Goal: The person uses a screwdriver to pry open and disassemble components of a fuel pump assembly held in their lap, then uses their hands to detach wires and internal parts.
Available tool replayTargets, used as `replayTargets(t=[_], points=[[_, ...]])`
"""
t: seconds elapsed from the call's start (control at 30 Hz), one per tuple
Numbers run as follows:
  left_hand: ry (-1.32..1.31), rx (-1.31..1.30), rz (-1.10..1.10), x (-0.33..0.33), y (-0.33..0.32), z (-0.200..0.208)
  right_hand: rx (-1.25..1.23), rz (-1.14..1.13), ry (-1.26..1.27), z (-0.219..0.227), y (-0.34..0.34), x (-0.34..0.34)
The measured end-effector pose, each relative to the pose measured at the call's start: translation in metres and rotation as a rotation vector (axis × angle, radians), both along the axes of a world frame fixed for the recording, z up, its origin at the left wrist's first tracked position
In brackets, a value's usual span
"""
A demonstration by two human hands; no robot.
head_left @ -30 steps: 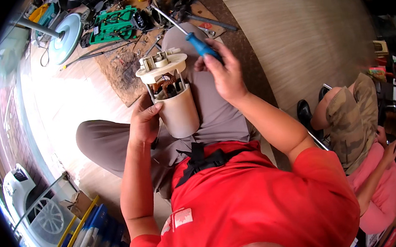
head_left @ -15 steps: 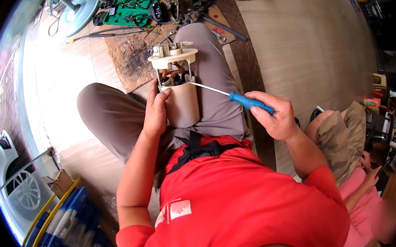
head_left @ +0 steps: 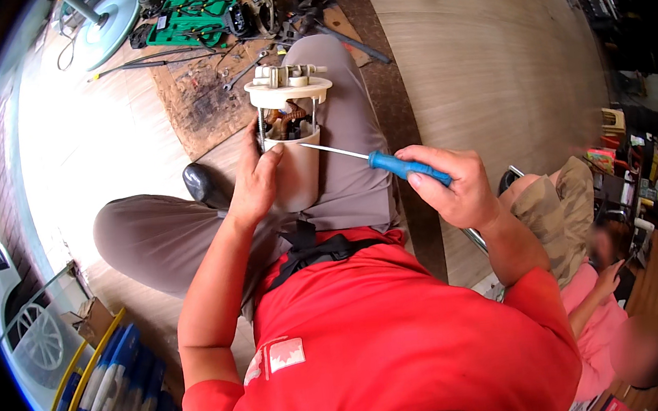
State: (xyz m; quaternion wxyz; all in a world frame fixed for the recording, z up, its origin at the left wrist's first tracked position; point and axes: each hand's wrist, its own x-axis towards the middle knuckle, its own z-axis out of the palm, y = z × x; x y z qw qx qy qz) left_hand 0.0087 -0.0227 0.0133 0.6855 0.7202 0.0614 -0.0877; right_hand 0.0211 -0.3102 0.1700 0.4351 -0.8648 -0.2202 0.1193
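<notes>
A fuel pump module (head_left: 296, 173) stands almost upright against my thigh, its off-white cup below a round white flange (head_left: 288, 93). Metal rods join flange and cup, and brown corrugated hose (head_left: 288, 121) shows between them. My left hand (head_left: 257, 177) is wrapped round the cup's left side, thumb on its front near the rim. In my right hand (head_left: 454, 185) is a screwdriver (head_left: 404, 167) with a blue handle, gripped from the right. Its shaft points left, and the tip lies at the front of the cup just under the rim; whether it touches, I cannot tell.
Beyond my knees, a stained cardboard sheet (head_left: 192, 112) bears wrenches and dark parts. A green tool case (head_left: 186, 21) lies at the far left, near a round pale stand base (head_left: 108, 29). Another person (head_left: 591, 299) sits at my right. Blue boxes (head_left: 117, 392) fill a yellow rack at lower left.
The screwdriver tip has moved left and slightly down, from the cup's right rim to its front. My left knee has swung outward, uncovering a dark shoe. The view has shifted a little.
</notes>
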Motion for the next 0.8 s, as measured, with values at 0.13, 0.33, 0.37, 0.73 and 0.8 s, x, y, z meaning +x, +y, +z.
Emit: replayTargets(t=[0.13, 0.33, 0.37, 0.73, 0.8], points=[[-0.030, 0.035, 0.006, 0.000, -0.002, 0.001, -0.011, 0.019, -0.073, 0.003, 0.003, -0.002], [-0.100, 0.050, 0.010, -0.003, -0.005, 0.002, -0.135, -0.030, -0.065, 0.015, 0.014, -0.005], [-0.137, 0.045, 0.022, -0.005, -0.007, -0.003, -0.193, -0.012, -0.116, 0.017, 0.017, -0.007], [-0.194, 0.044, 0.023, -0.005, -0.027, -0.021, -0.544, 0.159, -0.023, 0.001, 0.048, 0.006], [-0.160, -0.032, 0.091, -0.008, -0.024, -0.027, -0.429, 0.073, -0.030, 0.017, 0.048, 0.006]])
